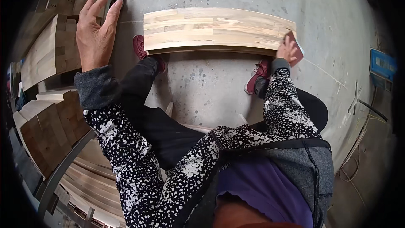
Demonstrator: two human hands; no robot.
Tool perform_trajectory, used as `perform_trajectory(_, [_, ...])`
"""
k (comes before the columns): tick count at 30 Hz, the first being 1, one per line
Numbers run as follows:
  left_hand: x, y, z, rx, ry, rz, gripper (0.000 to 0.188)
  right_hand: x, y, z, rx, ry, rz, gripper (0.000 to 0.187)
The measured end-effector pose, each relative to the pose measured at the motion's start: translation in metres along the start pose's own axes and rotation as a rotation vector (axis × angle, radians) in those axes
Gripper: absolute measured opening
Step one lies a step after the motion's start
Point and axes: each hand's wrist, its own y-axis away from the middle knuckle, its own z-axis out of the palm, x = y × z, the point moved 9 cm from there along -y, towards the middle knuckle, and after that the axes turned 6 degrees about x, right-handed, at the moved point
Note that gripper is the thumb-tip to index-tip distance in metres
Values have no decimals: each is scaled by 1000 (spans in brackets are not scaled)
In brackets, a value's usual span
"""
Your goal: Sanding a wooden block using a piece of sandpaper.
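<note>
A pale wooden board [211, 27], made of joined strips, lies crosswise in front of me, and a darker edge shows beneath its near side. At its right end my right hand [287, 50] is closed on a reddish-brown piece of sandpaper [298, 50], which overlaps the board's corner. My left hand [96, 31] is raised in the air to the left of the board, its fingers apart and nothing in it. The hand is nearest to the stacked wood on the left.
Stacks of wooden blocks [50, 131] and boards [44, 55] stand along my left, with a grey metal frame [67, 164] among them. My feet, in dark red shoes [255, 78], are near the board's two ends. A blue crate-like object [382, 65] stands at the far right on concrete.
</note>
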Motion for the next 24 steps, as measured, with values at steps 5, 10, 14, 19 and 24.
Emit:
perform_trajectory(5, [-9, 6, 1, 1, -2, -17, 42, -239, 168, -19, -131, -101, -651, 59])
perform_trajectory(10, [1, 0, 12, -20, 99, -36, 41, -384, 330, -31, -384, -568, -1178, 57])
perform_trajectory(14, [-8, 4, 11, -24, 158, -75, 39, -387, 330, -29, -360, -600, -1286, 55])
perform_trajectory(19, [-12, 4, -4, 15, 64, -24, 42, -282, 215, -26, -320, -450, -1033, 60])
perform_trajectory(24, [-17, 8, 34, -80, 93, -79, 39, -32, 25, -18, -56, -47, -353, 49])
